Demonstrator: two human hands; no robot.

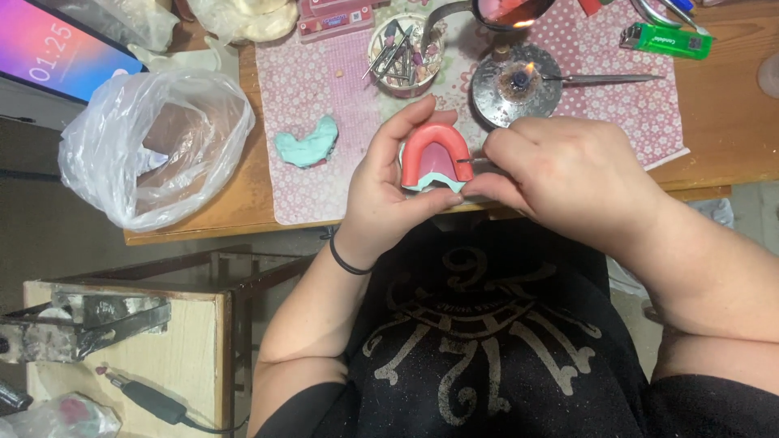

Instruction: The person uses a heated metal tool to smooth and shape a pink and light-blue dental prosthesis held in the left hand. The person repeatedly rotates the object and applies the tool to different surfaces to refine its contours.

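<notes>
Wooden bench (714, 122) with pink patterned mat (324, 89), small burner (516, 81) lit; your left hand (381, 191) cups the red wax rim on its pale green dental cast (436, 158) above the bench edge, your right hand (568, 174) pinches a thin metal wax instrument (465, 161) at the rim, carving; steady, light strokes seem called for

Two hands, left (388, 191) and right (560, 166); two dental casts, one held (436, 158), one on the mat (307, 144); one bag (154, 146); one burner (517, 81); one lighter (665, 39); one cup (403, 53) of perhaps a dozen burs.
</notes>
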